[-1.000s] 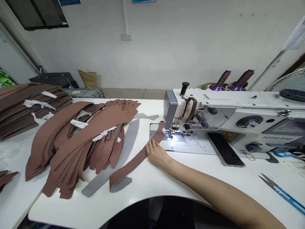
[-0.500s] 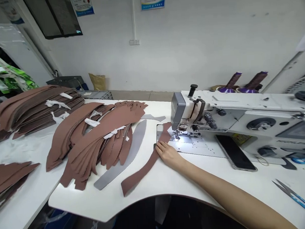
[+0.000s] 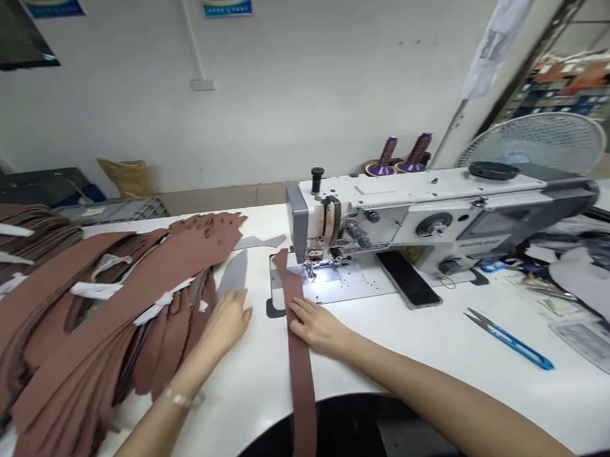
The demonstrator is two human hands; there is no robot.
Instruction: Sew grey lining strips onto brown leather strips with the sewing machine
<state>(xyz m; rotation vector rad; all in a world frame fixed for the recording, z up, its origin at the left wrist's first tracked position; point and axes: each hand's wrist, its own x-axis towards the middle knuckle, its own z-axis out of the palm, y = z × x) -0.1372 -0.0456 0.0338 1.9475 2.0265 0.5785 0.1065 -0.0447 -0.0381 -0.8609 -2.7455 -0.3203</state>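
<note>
My right hand [image 3: 316, 326] lies flat with its fingers stretched out on a long brown strip [image 3: 300, 362]. That strip runs from the needle of the white sewing machine [image 3: 409, 211] down over the table's front edge. My left hand [image 3: 228, 321] is open and rests on a grey strip [image 3: 232, 274] beside the big pile of brown pieces [image 3: 112, 308]. White paper tags stick out of the pile.
A black phone [image 3: 409, 279] lies on the machine bed. Blue-handled snips [image 3: 509, 338] lie on the white table [image 3: 439, 357] to the right. A fan [image 3: 537, 144] and two purple thread cones [image 3: 402, 155] stand behind the machine. Grey pieces lie at far right.
My left hand has come into view and landed on the grey strip. The brown strip has swung from a slant to nearly straight toward me. The camera turned right.
</note>
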